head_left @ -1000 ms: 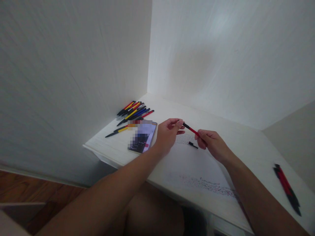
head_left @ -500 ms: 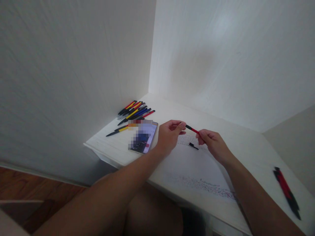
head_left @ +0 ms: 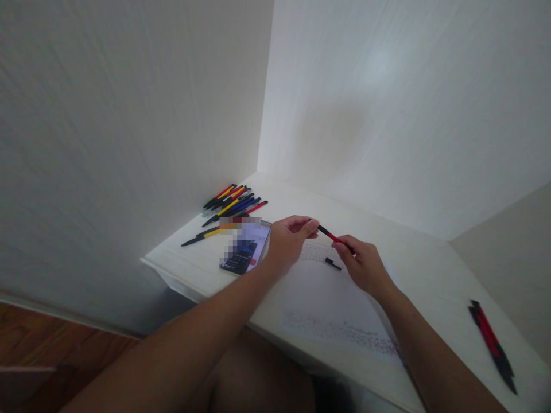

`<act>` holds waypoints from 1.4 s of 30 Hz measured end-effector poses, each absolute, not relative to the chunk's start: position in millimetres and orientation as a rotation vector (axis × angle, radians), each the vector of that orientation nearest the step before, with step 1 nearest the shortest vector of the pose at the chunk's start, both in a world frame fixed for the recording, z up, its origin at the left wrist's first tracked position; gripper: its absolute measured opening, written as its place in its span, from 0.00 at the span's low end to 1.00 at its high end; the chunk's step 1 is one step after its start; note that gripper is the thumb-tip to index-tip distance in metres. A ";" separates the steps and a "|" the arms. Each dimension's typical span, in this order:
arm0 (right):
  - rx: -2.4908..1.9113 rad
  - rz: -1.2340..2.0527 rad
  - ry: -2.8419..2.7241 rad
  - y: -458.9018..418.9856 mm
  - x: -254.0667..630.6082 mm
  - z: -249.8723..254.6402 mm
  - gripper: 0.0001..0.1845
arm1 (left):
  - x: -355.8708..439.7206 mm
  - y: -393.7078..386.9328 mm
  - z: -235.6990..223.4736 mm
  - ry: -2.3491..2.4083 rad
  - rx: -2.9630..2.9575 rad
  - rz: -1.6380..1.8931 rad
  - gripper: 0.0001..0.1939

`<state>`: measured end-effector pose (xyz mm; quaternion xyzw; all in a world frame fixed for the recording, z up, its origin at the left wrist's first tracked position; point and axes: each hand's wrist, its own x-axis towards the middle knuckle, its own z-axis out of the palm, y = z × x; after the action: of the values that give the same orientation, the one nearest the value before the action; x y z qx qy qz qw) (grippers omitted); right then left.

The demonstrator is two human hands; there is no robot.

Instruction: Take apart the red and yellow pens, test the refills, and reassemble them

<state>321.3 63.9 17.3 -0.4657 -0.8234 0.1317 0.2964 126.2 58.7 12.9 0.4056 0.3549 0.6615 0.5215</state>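
Both of my hands hold one red pen with a black tip (head_left: 329,234) just above a white sheet of paper (head_left: 327,298). My left hand (head_left: 289,241) pinches the black tip end between thumb and fingers. My right hand (head_left: 360,261) is closed round the other end of the red barrel. A small black pen part (head_left: 332,263) lies on the paper right under the pen, between the two hands. The sheet carries rows of small scribbles near its front edge.
A phone (head_left: 245,248) lies on the white desk (head_left: 430,275) left of my left hand. Behind it lie several coloured pens (head_left: 235,202), and one yellow-black pen (head_left: 201,235) alone. Red and black pens (head_left: 491,343) lie far right. White walls enclose the corner.
My right hand has slid along the barrel toward my left hand, so less red shows between them. The view has shifted slightly; the desk items lie as before.
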 end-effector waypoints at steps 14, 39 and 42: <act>-1.252 0.482 -2.060 59.3 313.3 19.4 0.12 | 130.5 58.6 12.4 0.798 0.970 1.612 0.13; -1.234 0.355 -2.137 48.4 309.5 28.5 0.17 | 117.9 62.9 21.4 0.716 1.077 1.521 0.13; -1.124 0.906 -2.121 46.5 312.3 29.9 0.21 | 106.4 61.0 27.1 0.725 1.218 1.420 0.12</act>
<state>312.3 46.5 29.9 -0.4200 -0.7927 0.3385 0.2842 106.4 61.0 27.1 0.5118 0.3045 0.5968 0.5377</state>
